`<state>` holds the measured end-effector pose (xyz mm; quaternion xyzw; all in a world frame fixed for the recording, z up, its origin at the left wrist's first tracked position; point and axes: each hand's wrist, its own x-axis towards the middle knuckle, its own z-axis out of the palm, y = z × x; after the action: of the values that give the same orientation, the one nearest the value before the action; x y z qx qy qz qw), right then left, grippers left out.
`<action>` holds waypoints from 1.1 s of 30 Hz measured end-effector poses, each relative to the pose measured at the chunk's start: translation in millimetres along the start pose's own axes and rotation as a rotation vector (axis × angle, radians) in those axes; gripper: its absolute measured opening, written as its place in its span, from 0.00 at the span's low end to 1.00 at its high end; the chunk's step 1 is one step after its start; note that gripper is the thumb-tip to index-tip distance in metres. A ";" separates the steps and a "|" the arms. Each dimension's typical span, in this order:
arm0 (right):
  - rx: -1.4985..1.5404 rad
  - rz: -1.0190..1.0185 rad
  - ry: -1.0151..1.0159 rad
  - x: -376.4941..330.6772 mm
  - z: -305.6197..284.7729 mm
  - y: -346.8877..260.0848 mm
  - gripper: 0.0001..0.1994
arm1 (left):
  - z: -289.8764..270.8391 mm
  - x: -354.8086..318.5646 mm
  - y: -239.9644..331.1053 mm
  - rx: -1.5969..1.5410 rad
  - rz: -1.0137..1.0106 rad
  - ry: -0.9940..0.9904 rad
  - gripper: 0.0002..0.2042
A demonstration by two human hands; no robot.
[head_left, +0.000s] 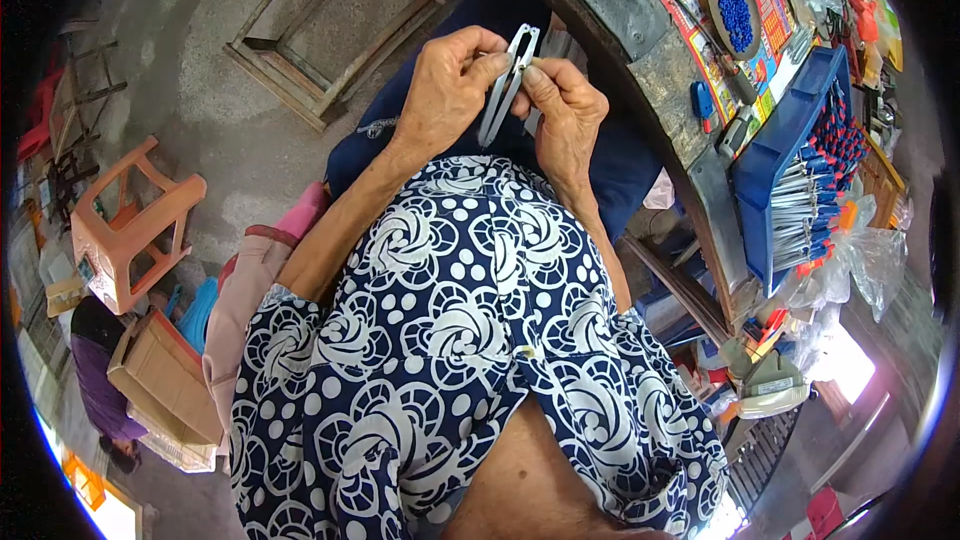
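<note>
A long, narrow pale-grey piece with a dark slot down its length is held tilted above my lap. Its exact kind I cannot make out. The thumb and fingers of my left hand pinch it near its upper end from the left. On the other side my right hand has its thumb and forefinger pressed together against the piece's edge. Whether something small sits between those fingertips is hidden.
At the right, a workbench bears a bowl of small blue parts and a blue tray of metal-shafted tools with red-and-blue handles. An orange plastic stool, a cardboard box and a wooden frame stand leftward.
</note>
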<state>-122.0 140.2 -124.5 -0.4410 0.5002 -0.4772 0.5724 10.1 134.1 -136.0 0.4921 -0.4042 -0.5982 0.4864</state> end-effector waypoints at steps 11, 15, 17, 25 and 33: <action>0.033 0.018 0.020 0.8 0.0 6.5 0.06 | -2.1 3.7 -4.0 0.021 -0.013 -0.025 0.07; 0.057 0.006 0.020 2.2 -0.9 8.0 0.06 | -2.9 3.2 3.3 -0.052 -0.042 -0.067 0.07; 0.060 -0.006 0.026 2.4 -0.1 6.9 0.07 | -6.7 3.0 -0.2 -0.087 -0.058 -0.092 0.08; 0.103 -0.049 0.051 6.4 -5.7 6.9 0.07 | -7.8 -8.9 0.5 -0.137 -0.170 -0.283 0.12; 0.134 -0.019 0.062 7.8 -8.8 3.8 0.08 | -5.8 -9.7 -0.7 -0.168 -0.271 -0.357 0.10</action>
<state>-130.1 132.9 -130.4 -0.3912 0.4803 -0.5287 0.5802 16.1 143.7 -135.8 0.3860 -0.3628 -0.7672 0.3616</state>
